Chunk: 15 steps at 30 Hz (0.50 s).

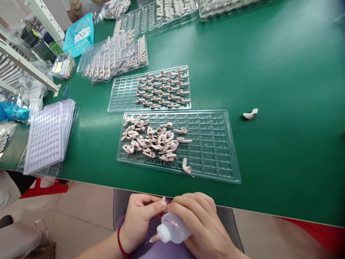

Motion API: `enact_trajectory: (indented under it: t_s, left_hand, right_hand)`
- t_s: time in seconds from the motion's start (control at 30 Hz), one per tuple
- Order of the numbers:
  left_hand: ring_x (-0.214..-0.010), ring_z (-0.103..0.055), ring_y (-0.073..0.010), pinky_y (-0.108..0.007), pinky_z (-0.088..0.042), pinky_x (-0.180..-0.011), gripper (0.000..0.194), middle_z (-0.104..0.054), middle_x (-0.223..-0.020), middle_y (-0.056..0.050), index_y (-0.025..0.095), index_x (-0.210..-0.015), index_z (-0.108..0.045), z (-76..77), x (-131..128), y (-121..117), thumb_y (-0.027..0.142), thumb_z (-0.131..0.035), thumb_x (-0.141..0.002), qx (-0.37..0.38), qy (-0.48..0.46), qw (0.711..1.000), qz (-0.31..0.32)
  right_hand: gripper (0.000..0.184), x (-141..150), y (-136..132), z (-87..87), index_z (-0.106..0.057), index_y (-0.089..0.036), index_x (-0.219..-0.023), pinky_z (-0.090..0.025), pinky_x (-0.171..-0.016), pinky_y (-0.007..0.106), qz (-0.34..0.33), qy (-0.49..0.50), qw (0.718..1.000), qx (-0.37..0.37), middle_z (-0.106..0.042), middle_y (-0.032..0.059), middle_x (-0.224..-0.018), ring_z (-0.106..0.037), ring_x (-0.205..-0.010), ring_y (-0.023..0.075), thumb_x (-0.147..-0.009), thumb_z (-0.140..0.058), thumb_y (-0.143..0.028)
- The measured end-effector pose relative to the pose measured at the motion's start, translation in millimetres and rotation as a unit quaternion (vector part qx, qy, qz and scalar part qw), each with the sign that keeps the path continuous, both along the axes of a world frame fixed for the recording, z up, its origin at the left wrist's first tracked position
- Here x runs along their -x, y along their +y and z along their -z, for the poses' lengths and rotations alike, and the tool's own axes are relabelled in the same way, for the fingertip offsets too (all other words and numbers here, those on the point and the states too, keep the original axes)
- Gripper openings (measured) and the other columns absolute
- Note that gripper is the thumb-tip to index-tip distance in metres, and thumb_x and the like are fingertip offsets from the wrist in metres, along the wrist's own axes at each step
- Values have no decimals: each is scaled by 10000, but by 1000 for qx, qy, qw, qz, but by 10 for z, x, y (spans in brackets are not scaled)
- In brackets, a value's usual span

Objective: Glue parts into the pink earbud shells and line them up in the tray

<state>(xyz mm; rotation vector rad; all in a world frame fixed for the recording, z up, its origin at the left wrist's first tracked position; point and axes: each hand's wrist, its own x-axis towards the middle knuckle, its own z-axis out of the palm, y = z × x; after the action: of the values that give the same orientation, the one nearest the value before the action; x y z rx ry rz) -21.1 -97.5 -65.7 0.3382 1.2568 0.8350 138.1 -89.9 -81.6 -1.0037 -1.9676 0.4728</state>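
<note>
The small pale shell [164, 200] is at the bottom centre of the frame, pinched between the fingers of the person's left hand [141, 217], just in front of the worktop [269, 162] edge. The fingers of the right hand [203, 219] are wrapped around a translucent bottle [178, 226], its white cap [164, 233] pointing down and to the left; their tips come close to the shell, but whether they touch it cannot be told.

The work looks partway along. In the centre of the frame, the near tray [233, 158] carries a loose heap of similar shells [161, 142] on its left side, with one separate shell [185, 166] near its lower edge. Behind it, the middle tray [114, 102] has shells in fairly even rows, which stop short of its left end. These rows seem the more finished portion, the heap the part left unarranged. Whether any shell is fully done cannot be told. Another lone shell [250, 114] lies on the worktop at the right, and more loaded trays [147, 59] stand at the upper left and top.
</note>
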Motion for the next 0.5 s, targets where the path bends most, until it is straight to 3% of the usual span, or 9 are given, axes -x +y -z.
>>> enact_trajectory:
  t_s: [0.13,0.2,0.27,0.37,0.43,0.5]
  left_hand:
    - [-586,-584,-122,-228,-469,-598,206,-716,-660,-58,131,-724,-795,-80,119,7,331,-831,-695,-42,76,991,102]
    - [-640,-626,-146,-233,-488,-620,155,-745,-725,-72,150,-764,-804,-161,171,11,289,-830,-701,-109,165,970,140]
    - [-662,-642,-153,-226,-492,-625,105,-744,-731,-70,156,-769,-801,-240,204,24,232,-832,-705,-225,276,920,166]
    - [-626,-629,-138,-215,-494,-602,89,-708,-693,-59,139,-820,-787,-320,217,77,204,-800,-760,-392,400,809,179]
    - [-622,-624,-137,-218,-502,-595,96,-693,-693,-56,130,-860,-771,-349,212,124,210,-762,-808,-456,444,750,180]
    - [-631,-621,-142,-228,-511,-597,97,-690,-699,-54,131,-875,-753,-369,208,167,216,-738,-833,-487,470,713,184]
  right_hand:
    - [213,-86,87,-85,-594,-177,-974,-461,-710,308,-36,5,999,6,-664,50,-816,-584,-739,164,-865,-494,-23]
    - [202,-185,167,-115,-578,-179,-1013,-495,-695,299,-35,23,999,10,-663,60,-840,-602,-760,173,-855,-550,-56]
    - [246,-284,268,-125,-565,-189,-1055,-518,-738,324,26,29,999,8,-670,80,-900,-627,-821,202,-836,-618,-91]
    - [215,-356,432,-115,-568,-208,-1060,-524,-792,362,115,-5,993,12,-685,102,-982,-650,-885,237,-860,-624,-153]
    - [162,-342,517,-110,-575,-212,-1041,-530,-766,355,131,-34,991,11,-699,97,-964,-662,-857,238,-884,-591,-176]
    - [115,-308,563,-113,-577,-213,-1012,-535,-712,336,128,-52,990,9,-708,80,-905,-672,-792,226,-900,-561,-198]
